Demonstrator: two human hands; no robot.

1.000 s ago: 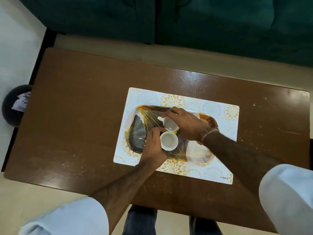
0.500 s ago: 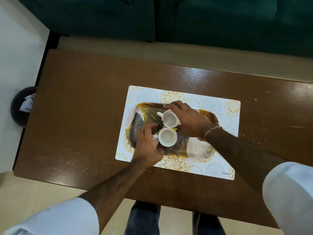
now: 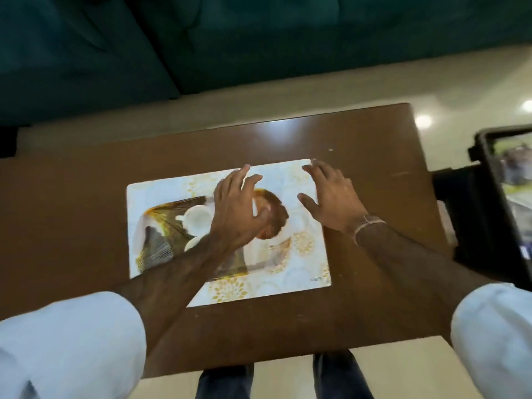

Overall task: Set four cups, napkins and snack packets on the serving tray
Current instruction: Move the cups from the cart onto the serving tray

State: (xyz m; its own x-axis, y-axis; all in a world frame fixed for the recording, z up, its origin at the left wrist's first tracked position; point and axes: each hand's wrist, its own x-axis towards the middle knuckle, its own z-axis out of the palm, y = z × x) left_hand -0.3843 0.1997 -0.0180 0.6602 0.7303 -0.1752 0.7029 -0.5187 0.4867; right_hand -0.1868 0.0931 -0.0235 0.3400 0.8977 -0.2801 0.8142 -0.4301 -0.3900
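The oval serving tray [image 3: 161, 226], patterned in gold and grey, lies on a white floral placemat [image 3: 288, 174]. Two white cups stand side by side on the tray's left half: one cup [image 3: 198, 218] fully visible, the other cup [image 3: 192, 243] mostly hidden under my left forearm. My left hand [image 3: 239, 214] hovers over the tray's middle with fingers spread and empty. My right hand [image 3: 331, 197] is open above the placemat's right part, off the tray. No napkins or snack packets are in view. The picture is blurred.
The placemat sits on a brown wooden table [image 3: 72, 226]. A dark green sofa [image 3: 230, 38] runs behind the table. At the right edge stands a black device with a screen [image 3: 506, 203]. My legs show below the table's near edge.
Both hands have let go of the two cups and lifted, moving right with fingers spread. The camera view has swung to the right, and the cups stay on the tray.
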